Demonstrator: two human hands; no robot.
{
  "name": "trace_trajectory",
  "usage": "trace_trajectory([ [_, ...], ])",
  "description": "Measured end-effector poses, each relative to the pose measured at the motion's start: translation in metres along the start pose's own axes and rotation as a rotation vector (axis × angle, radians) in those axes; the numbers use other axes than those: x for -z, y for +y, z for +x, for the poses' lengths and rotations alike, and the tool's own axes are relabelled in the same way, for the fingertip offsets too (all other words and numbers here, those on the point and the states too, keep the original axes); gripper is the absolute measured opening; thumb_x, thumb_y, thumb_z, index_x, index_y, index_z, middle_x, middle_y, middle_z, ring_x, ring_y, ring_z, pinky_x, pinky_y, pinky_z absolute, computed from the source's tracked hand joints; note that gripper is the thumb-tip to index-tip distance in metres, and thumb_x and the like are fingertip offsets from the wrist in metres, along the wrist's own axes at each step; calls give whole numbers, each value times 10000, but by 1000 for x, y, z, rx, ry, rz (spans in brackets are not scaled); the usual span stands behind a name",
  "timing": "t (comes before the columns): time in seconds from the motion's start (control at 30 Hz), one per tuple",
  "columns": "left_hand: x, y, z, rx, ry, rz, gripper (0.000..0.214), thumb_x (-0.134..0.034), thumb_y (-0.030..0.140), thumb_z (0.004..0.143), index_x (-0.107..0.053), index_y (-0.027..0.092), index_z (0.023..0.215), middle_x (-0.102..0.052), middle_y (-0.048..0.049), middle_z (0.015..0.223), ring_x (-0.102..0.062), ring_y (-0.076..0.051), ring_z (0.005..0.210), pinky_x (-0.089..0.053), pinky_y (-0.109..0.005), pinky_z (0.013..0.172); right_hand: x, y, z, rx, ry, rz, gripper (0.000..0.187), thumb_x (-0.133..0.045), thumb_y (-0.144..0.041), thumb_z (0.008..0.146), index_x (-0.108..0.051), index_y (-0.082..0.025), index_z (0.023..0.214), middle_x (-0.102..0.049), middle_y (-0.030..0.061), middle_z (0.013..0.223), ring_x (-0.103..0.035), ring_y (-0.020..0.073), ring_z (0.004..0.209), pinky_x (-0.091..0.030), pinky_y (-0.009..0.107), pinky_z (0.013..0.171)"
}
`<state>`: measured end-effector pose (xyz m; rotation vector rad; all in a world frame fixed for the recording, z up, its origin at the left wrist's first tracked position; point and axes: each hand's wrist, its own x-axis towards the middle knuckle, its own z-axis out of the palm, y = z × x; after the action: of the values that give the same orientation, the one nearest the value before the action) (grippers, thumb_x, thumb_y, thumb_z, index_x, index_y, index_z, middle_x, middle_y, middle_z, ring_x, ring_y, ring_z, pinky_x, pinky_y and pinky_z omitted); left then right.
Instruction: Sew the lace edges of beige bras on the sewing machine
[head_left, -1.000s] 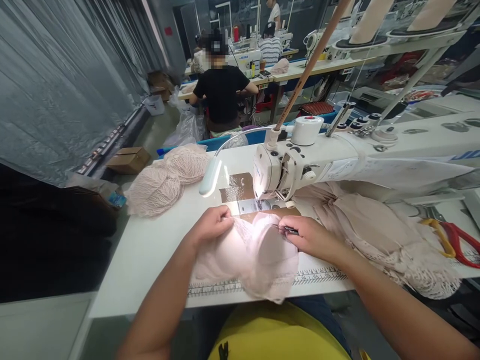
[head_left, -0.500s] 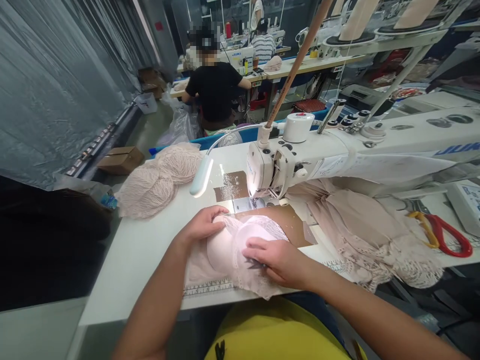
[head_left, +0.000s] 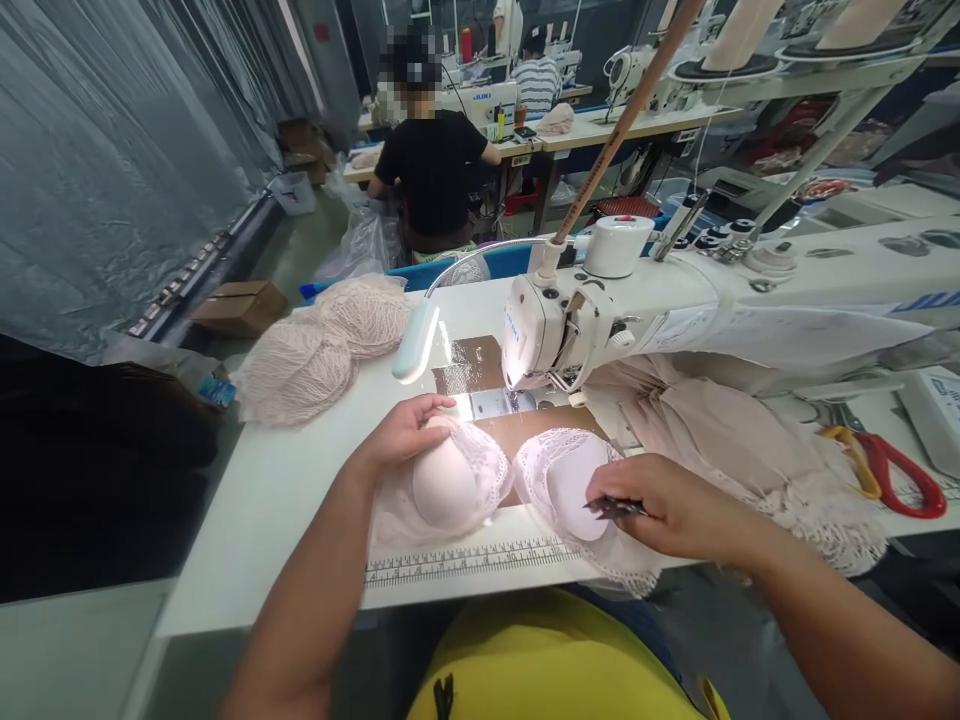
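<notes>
Two pale pink, lace-edged bra cups lie side by side on the sewing table in front of the machine. My left hand (head_left: 409, 430) grips the upper edge of the left bra cup (head_left: 448, 485) between thumb and fingers. Closed around small dark thread snips (head_left: 615, 508), my right hand (head_left: 664, 505) also rests on the right bra cup (head_left: 574, 485). The snips' points face left over that cup. The cups' inner edges come close together near the middle; whether they are joined I cannot tell. Beyond them is the lit needle area of the sewing machine (head_left: 536, 335).
More lace cups (head_left: 300, 365) are piled at the left. Beige lace fabric (head_left: 720, 430) and red-handled scissors (head_left: 900, 475) lie at the right. A ruler strip (head_left: 472, 562) runs along the front edge. A lamp (head_left: 416, 345) hangs left of the needle. A person (head_left: 431, 170) sits ahead.
My right hand has moved right with the snips, and the right cup has spread away from the left cup, which it overlapped before. My left hand stays on the left cup.
</notes>
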<state>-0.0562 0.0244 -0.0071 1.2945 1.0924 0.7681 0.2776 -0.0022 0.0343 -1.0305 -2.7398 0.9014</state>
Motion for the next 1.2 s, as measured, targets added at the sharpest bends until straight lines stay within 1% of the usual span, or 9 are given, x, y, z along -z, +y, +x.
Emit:
trace_trajectory([
  [0.13,-14,4,0,-46,-19,42,491,-699,298,751,-541,175,1200,-618,-61,984,-586,-197,900,-455,-312,817,-11,-6,35,-56,212,300,198,-525,-298,841,-649,-197,958,-666,58,935,-597,187,793,-438,265,669],
  [0.23,-26,4,0,-119,-89,74,501,-674,253,768,-518,179,1238,-612,-77,1040,-572,-207,966,-443,-307,848,-26,-9,70,-130,326,439,394,-642,-355,764,-613,-201,1126,-632,83,1092,-592,225,913,-461,299,718],
  [0.4,-36,4,-1,-165,-55,209,590,-657,223,761,-461,204,1316,-595,-66,1026,-555,-200,944,-434,-313,858,-41,-13,102,-105,343,511,159,-607,-312,791,-615,-164,737,-571,0,673,-515,154,645,-390,272,597],
  [0.5,-35,7,-1,-102,7,287,502,-674,267,747,-537,204,1226,-593,-43,941,-544,-179,841,-438,-284,764,-45,-13,103,-63,380,568,200,-576,-286,823,-564,-163,666,-548,-9,671,-489,137,640,-370,258,588],
  [0.6,-36,9,0,-34,-28,260,269,-675,314,740,-632,168,962,-591,-27,866,-533,-164,782,-418,-245,672,-48,-11,100,-57,378,610,222,-551,-310,857,-581,-160,697,-558,-3,685,-503,143,656,-379,255,585],
  [0.7,-40,8,1,7,-42,175,216,-667,340,745,-609,139,795,-555,-10,767,-508,-138,710,-387,-220,603,-51,-8,99,-60,346,628,252,-513,-342,891,-612,-163,743,-597,9,718,-544,161,691,-412,266,611],
  [0.9,-41,7,2,111,-32,19,264,-700,364,730,-637,123,817,-581,-22,755,-518,-128,673,-401,-225,597,-50,1,99,12,401,707,238,-535,-354,887,-633,-177,1013,-666,51,963,-611,198,910,-462,305,815],
  [1.07,-40,12,1,145,16,-7,325,-725,411,702,-699,113,827,-655,-64,775,-579,-170,690,-444,-267,627,-46,10,94,-29,385,672,398,-397,-452,936,-585,-160,1130,-634,38,775,-610,184,746,-484,326,719],
  [1.2,-40,10,2,149,30,-58,328,-724,421,707,-707,110,809,-669,-68,769,-591,-181,685,-453,-275,626,-40,7,93,1,341,613,311,-509,-360,887,-632,-179,1107,-657,81,1050,-603,216,924,-474,356,834],
])
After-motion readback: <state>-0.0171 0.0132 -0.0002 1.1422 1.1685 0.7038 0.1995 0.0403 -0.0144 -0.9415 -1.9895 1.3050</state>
